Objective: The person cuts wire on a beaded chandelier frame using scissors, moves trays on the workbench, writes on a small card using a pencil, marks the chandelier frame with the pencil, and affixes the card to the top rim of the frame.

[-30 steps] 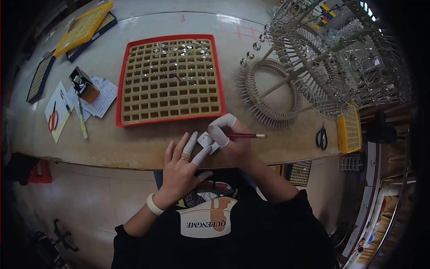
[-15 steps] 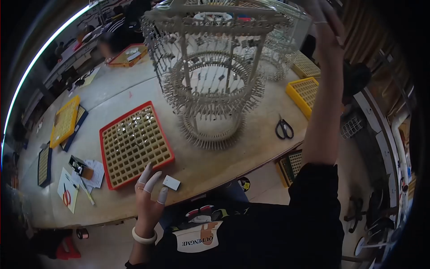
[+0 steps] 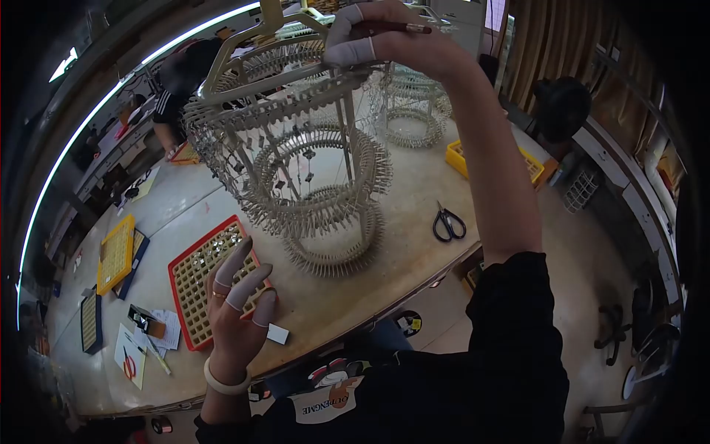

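My left hand [image 3: 240,314], with white finger cots and spread fingers, hovers over the near right edge of a red-rimmed tray [image 3: 194,339]. Shiny small pieces [image 3: 214,251] sit in some of the tray's cells. My right hand [image 3: 377,37], also in finger cots, is closed around a thin dark red pen-like stick [image 3: 399,27]. Its fingertips meet the top rim of a tall round hanging rack [image 3: 325,200]; how firmly they grip the rim is unclear. The rack has rings of many clips, with small dark pieces hanging inside. A small white card [image 3: 277,334] lies beside my left wrist.
Black-handled scissors [image 3: 449,224] lie right of the rack, near a yellow tray [image 3: 458,159]. Another rack [image 3: 414,122] stands behind. At left are a yellow tray [image 3: 116,255], a dark blue tray [image 3: 91,324] and red scissors [image 3: 129,364]. A co-worker [image 3: 170,111] sits across the table.
The view has tilted up and shifted. My right hand has come left and inward onto the rack's top rim. My left hand has risen slightly over the red-rimmed tray, fingers still spread.
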A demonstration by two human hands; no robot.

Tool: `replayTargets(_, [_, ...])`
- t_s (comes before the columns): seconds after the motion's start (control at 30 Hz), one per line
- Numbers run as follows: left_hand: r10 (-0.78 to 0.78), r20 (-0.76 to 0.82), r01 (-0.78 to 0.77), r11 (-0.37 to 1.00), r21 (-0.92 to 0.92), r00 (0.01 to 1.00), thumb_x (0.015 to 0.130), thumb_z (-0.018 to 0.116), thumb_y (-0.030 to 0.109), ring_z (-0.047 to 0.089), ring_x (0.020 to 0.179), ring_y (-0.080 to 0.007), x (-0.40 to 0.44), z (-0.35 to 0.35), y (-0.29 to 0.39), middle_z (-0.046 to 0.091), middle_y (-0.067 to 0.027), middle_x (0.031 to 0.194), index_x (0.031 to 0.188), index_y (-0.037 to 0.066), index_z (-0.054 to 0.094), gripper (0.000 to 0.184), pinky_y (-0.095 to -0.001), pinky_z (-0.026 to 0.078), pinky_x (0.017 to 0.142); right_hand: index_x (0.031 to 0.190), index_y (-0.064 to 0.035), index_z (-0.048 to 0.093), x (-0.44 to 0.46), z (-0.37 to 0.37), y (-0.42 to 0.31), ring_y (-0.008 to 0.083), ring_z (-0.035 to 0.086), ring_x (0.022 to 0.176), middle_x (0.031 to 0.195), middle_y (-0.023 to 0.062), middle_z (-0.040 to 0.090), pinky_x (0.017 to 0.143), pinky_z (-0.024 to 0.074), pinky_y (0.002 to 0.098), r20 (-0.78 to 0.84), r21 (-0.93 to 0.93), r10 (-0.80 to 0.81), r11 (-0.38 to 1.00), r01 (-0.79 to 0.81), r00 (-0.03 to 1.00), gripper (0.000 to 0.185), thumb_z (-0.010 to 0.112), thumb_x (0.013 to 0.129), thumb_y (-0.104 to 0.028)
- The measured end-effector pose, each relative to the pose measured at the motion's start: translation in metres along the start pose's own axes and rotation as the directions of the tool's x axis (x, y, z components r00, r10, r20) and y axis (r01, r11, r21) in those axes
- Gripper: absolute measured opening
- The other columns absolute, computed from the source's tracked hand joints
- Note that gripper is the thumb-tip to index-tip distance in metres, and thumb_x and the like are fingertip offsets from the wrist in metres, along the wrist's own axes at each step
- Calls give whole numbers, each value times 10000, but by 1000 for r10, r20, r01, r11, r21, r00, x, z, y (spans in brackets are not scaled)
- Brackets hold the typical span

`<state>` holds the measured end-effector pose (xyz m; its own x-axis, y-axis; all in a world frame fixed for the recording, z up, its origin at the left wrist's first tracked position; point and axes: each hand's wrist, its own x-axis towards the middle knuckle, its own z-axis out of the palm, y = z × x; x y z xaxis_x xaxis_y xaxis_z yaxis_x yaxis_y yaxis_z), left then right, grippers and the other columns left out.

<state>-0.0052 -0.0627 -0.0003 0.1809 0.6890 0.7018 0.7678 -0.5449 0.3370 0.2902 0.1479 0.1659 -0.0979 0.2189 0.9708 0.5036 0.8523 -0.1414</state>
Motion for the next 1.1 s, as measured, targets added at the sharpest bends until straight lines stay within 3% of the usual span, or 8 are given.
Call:
replayTargets(0.1, [213,56,-220,962,162,975,710,679,22,509,1183,-319,13,-1,-5,551,-152,1306,1060,95,648,359,-412,397,994,1059,-61,661,4,2,7,107,611,820,915,21,654,730,495,250,12,-5,22,1000,-22,1000,216,652,893,-199])
replayTargets(0.2, [208,-87,-204,978,45,974,718,667,25,513,1177,-319,33,-3,8,552,-155,1305,1047,93,646,337,-411,397,991,1057,-61,661,9,6,10,107,612,824,914,21,655,731,497,251,34,-8,36,999,-36,999,218,656,890,-200])
replayTargets(0.33, [304,-200,-254,936,242,931,735,663,18,533,1154,-279,65,-9,11,583,-112,1279,1087,85,648,359,-391,363,1011,1054,-61,662,21,26,5,108,615,828,912,22,656,734,500,252,74,16,37,999,-39,997,220,661,887,-203])
replayTargets(0.53, [402,-381,-320,911,262,833,802,730,157,502,1192,-264,122,-13,-1,557,-106,1295,1243,109,561,475,-404,336,1024,1050,-61,663,31,58,-22,109,618,834,909,23,658,738,504,253,146,102,1,995,-16,989,223,668,882,-206])
replayTargets(0.63, [240,-415,-175,966,188,878,767,777,243,463,1214,-318,139,-11,4,514,-168,1321,1338,41,419,704,-426,326,1023,1048,-60,663,33,71,-36,109,620,837,908,24,659,740,506,254,184,148,-24,989,-3,983,225,672,879,-208])
replayTargets(0.77, [214,-434,-187,977,104,875,755,779,277,464,1189,-330,160,-3,-4,561,-186,1255,1357,-5,385,772,-439,335,1019,1045,-60,664,34,86,-55,110,622,841,906,25,660,742,508,255,228,186,-50,982,6,972,227,677,876,-210])
replayTargets(0.87, [56,-405,-73,997,-27,913,762,771,275,458,1202,-326,162,-1,-6,590,-185,1217,1359,-6,390,762,-442,339,1018,1043,-60,665,35,96,-63,110,624,844,905,26,661,744,510,256,260,205,-61,979,6,964,229,680,873,-212])
replayTargets(1.1, [77,-417,-91,996,-12,906,782,754,253,531,1135,-297,164,-11,-26,614,-189,1172,1340,-19,424,702,-414,390,985,1038,-60,666,42,118,-68,112,628,851,901,27,664,749,514,257,321,235,-53,972,-25,946,233,689,867,-216])
